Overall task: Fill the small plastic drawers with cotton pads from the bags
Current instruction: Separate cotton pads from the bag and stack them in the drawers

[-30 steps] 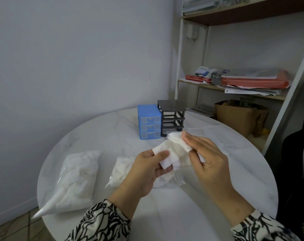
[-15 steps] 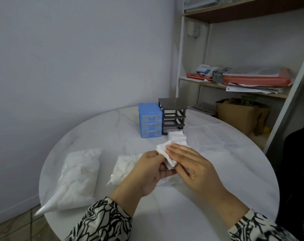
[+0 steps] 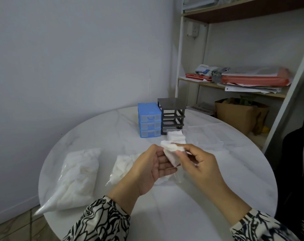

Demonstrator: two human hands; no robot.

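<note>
Both my hands hold a small stack of white cotton pads [image 3: 172, 153] above the table's middle. My left hand [image 3: 152, 168] cradles the stack from the left with thumb and fingers. My right hand [image 3: 199, 162] pinches its top right edge. Just behind the stack, a clear drawer [image 3: 176, 136] holding cotton pads lies on the table in front of the empty dark grey drawer frame [image 3: 172, 117]. The blue drawer unit [image 3: 149, 122] stands left of the frame with its three drawers shut. An opened bag of pads [image 3: 124, 166] lies under my left hand.
A full bag of cotton pads [image 3: 78, 176] lies at the round white table's [image 3: 234, 180] left edge. Clear empty drawers [image 3: 208, 136] rest on the right side. Behind the table stands a shelf with papers and a brown box [image 3: 240, 115].
The stack of pads has been squared up between my hands. My right hand shifted from lying over the stack to pinching its right edge, and the drawer with pads came into view behind.
</note>
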